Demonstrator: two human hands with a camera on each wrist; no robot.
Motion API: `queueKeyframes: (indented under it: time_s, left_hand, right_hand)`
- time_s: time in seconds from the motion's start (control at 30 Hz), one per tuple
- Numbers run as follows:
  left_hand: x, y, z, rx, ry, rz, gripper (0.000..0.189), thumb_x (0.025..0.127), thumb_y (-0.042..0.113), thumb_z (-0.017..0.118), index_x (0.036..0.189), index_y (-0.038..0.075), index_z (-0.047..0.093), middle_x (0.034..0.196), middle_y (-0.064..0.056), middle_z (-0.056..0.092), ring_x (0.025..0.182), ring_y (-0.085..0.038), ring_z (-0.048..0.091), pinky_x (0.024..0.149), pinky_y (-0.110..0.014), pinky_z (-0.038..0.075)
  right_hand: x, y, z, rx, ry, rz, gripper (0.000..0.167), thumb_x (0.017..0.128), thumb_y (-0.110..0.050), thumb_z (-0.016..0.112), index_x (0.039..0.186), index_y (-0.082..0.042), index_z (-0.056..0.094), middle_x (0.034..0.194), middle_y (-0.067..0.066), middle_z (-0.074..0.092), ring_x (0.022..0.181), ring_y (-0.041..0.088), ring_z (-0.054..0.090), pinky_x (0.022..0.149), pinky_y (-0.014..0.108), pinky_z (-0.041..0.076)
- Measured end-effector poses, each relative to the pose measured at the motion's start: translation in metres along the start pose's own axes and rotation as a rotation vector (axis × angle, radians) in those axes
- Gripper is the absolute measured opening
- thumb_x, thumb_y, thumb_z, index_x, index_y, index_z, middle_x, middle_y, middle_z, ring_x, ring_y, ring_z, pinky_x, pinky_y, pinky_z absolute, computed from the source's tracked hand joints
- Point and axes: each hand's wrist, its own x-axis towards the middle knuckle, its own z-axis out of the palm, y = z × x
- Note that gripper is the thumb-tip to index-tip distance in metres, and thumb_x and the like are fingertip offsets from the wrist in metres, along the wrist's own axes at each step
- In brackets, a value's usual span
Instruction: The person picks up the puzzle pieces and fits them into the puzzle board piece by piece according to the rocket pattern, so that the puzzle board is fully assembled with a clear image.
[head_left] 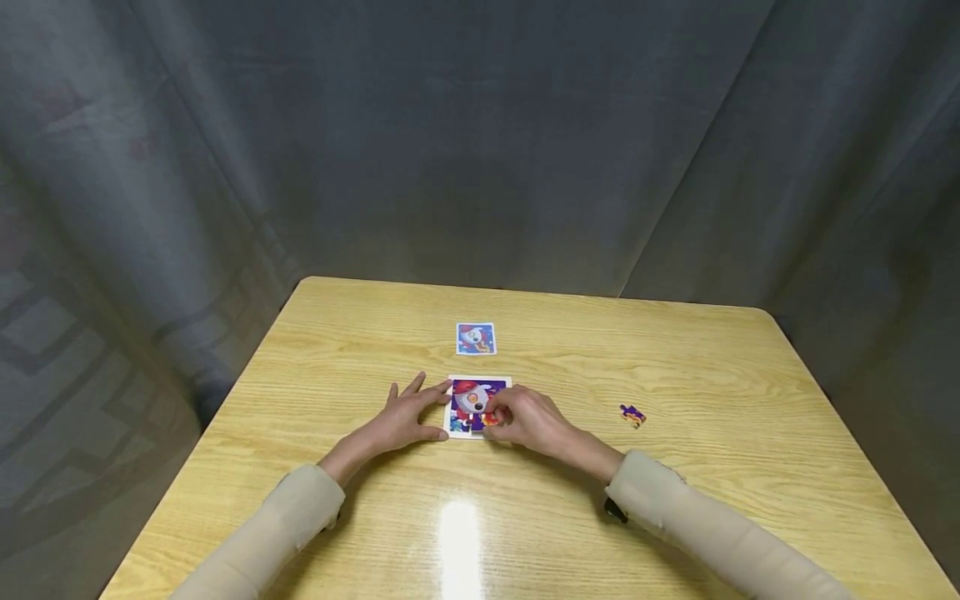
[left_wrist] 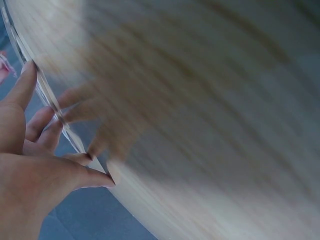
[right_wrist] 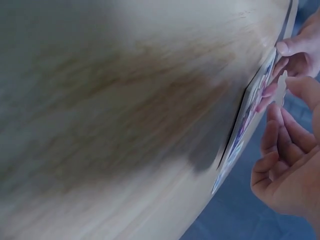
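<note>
A small square jigsaw puzzle in a white-rimmed tray [head_left: 480, 378] lies flat on the table, showing a white and red figure on purple. My left hand [head_left: 408, 417] is at the tray's left side, thumb and fingertips spread along the edge. Over the lower right of the puzzle, my right hand [head_left: 532, 421] pinches a puzzle piece [right_wrist: 281, 90] between thumb and forefinger. Seen edge-on in the right wrist view, that piece stands tilted above the tray; its printed face is mostly hidden.
Behind the tray lies a picture card [head_left: 476, 338] with a similar figure. To the right, a loose purple and orange puzzle piece [head_left: 633, 415] rests on the wooden table [head_left: 360, 333]. Grey curtains [head_left: 480, 150] hang around the table.
</note>
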Motion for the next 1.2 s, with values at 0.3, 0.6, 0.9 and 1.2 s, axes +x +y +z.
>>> queueKeyframes:
  time_s: [0.3, 0.6, 0.9, 1.2]
  left_hand:
    - [-0.001, -0.001, 0.002, -0.009, 0.001, -0.002, 0.059, 0.083, 0.032, 0.074, 0.134, 0.010, 0.056, 0.154, -0.004, 0.033, 0.144, -0.041, 0.007, 0.106, -0.071, -0.006]
    - [0.000, 0.000, 0.001, 0.003, 0.005, 0.002, 0.057, 0.083, 0.033, 0.074, 0.132, 0.010, 0.057, 0.155, -0.005, 0.032, 0.144, -0.042, 0.008, 0.105, -0.073, -0.005]
    - [-0.001, 0.001, -0.002, 0.004, -0.003, -0.008, 0.058, 0.083, 0.032, 0.074, 0.133, 0.010, 0.056, 0.155, -0.005, 0.031, 0.144, -0.042, 0.007, 0.105, -0.072, -0.005]
    - [0.001, 0.000, -0.001, 0.006, -0.001, -0.005, 0.063, 0.083, 0.033, 0.074, 0.138, 0.010, 0.052, 0.153, -0.005, 0.036, 0.144, -0.042, 0.008, 0.105, -0.072, -0.005]
  right_hand:
    - [0.002, 0.002, 0.004, -0.012, -0.022, 0.022, 0.020, 0.075, -0.024, 0.081, 0.085, -0.014, 0.068, 0.070, -0.006, 0.056, 0.064, 0.004, 0.045, 0.054, 0.020, 0.039]
    - [0.005, 0.001, 0.006, -0.005, -0.048, 0.042, 0.021, 0.076, -0.023, 0.079, 0.091, -0.012, 0.070, 0.073, -0.005, 0.059, 0.066, 0.006, 0.047, 0.055, 0.020, 0.041]
    - [0.005, 0.002, 0.011, 0.001, -0.055, 0.063, 0.021, 0.078, -0.022, 0.079, 0.094, -0.011, 0.070, 0.074, -0.006, 0.058, 0.067, 0.006, 0.047, 0.056, 0.021, 0.041]
    - [0.005, 0.004, 0.014, -0.003, -0.051, 0.056, 0.022, 0.078, -0.020, 0.078, 0.096, -0.011, 0.071, 0.075, -0.006, 0.057, 0.067, 0.005, 0.046, 0.055, 0.020, 0.040]
